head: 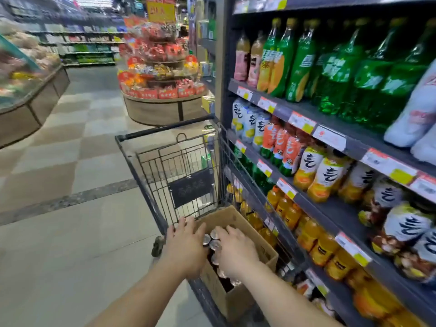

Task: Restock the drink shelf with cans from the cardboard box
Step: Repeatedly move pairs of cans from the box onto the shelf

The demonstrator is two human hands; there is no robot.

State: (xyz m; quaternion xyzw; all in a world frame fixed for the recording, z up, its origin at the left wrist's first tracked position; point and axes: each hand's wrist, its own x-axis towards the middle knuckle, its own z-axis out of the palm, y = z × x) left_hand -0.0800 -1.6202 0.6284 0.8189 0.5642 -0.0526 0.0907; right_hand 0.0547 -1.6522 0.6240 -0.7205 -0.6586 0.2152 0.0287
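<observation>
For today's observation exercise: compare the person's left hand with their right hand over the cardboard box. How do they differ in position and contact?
The left hand sits at the box's left edge, fingers spread toward the cart's wire wall; the right hand is further inside the cardboard box. The left hand touches the cans from the side; the right hand lies palm-down over their tops. Both reach into the same box in the shopping cart.

A wire shopping cart (188,166) stands on the tiled floor (70,232). Beyond it, a round display stand (160,74) holds red-packaged goods. A wooden counter (30,100) sits at far left.
</observation>
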